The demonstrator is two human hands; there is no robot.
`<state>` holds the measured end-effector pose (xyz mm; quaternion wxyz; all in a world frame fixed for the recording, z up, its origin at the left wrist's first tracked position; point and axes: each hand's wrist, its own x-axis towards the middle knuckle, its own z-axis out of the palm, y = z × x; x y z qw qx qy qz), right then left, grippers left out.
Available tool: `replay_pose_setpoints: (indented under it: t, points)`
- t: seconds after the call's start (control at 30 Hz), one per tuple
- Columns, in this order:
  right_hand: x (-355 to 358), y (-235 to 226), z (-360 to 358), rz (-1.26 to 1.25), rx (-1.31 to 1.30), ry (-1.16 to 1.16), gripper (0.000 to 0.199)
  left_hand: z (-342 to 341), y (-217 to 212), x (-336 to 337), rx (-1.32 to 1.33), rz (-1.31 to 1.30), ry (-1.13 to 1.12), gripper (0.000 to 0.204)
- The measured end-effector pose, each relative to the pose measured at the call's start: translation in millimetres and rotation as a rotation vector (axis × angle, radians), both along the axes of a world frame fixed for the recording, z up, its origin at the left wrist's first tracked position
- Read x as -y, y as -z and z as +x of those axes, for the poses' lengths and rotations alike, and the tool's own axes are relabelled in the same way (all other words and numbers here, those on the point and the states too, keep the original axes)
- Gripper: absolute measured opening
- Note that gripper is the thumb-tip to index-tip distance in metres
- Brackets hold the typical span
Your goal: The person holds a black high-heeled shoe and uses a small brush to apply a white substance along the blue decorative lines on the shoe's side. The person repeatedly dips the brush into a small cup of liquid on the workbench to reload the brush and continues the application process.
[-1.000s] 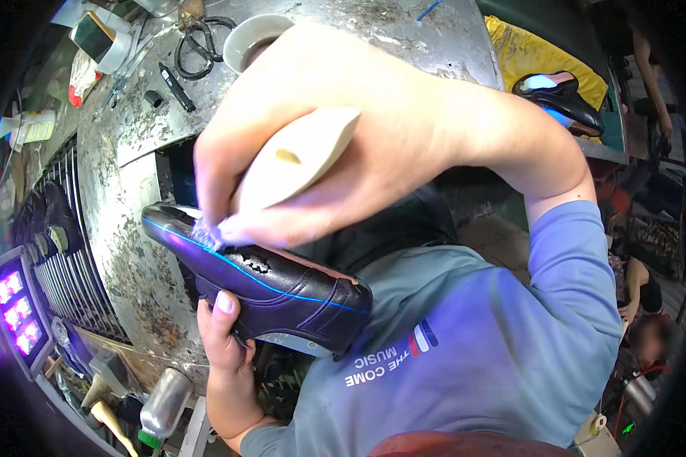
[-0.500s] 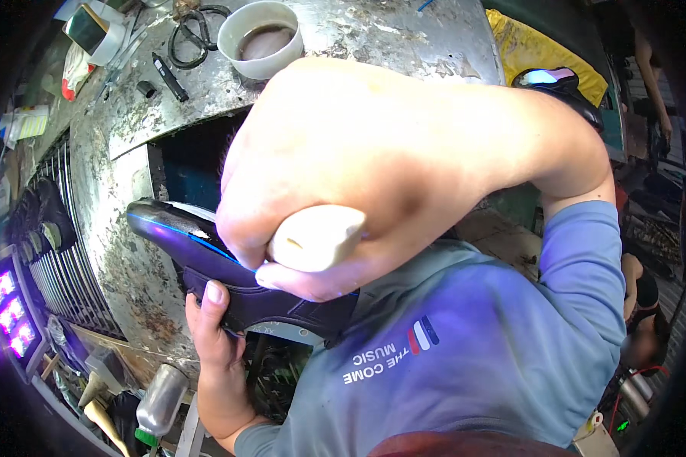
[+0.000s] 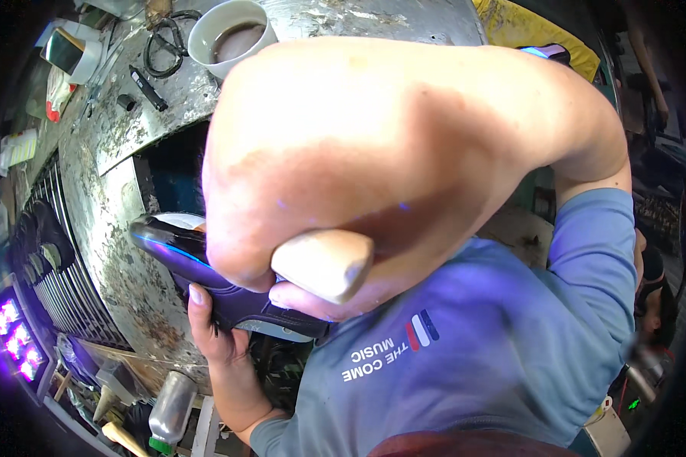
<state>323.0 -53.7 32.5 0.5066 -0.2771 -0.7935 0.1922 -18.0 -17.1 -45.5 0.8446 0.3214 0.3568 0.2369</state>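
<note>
My right hand (image 3: pixel 389 160) fills the middle of the view, its fist closed around a pale wooden handle (image 3: pixel 324 263) whose butt end points at the camera; the working end is hidden behind the fist. Below it my left hand (image 3: pixel 213 331) grips a dark purple shoe (image 3: pixel 206 274) from underneath, thumb on its side. The shoe lies roughly level, its toe pointing left, over the edge of a worn metal bench (image 3: pixel 122 251). My blue shirt sleeve (image 3: pixel 587 251) runs down the right side.
A white cup (image 3: pixel 225 34) of brown liquid, black scissors (image 3: pixel 160 46) and a black marker (image 3: pixel 146 87) lie at the far end of the bench. A wire rack (image 3: pixel 53 274) stands left, purple lights (image 3: pixel 11 335) at lower left. A plastic bottle (image 3: pixel 168 411) lies below.
My right hand has turned and risen toward the camera, so the handle's butt now faces me and the fist hides more of the shoe. The left hand keeps holding the shoe.
</note>
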Motion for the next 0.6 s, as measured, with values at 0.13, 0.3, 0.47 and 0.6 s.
replay_pose_setpoints:
  t: [0.13,0.3,0.47,0.6]
  points:
    - [5.7,0.5,1.9,-0.023,0.0,0.014,0.02,-3.1,11.3,3.5,0.128,-0.062,-0.034,0.052]
    - [10.2,0.4,6.5,-0.046,0.008,0.011,0.02,-9.7,25.8,2.9,0.246,-0.115,-0.056,0.055]
    - [11.8,-1.5,10.1,-0.062,0.029,0.015,0.019,0.7,27.1,5.5,0.286,-0.151,-0.086,0.066]
    - [12.2,-4.4,12.1,-0.07,0.044,0.021,0.019,21.5,20.9,16.6,0.136,-0.301,-0.271,0.067]
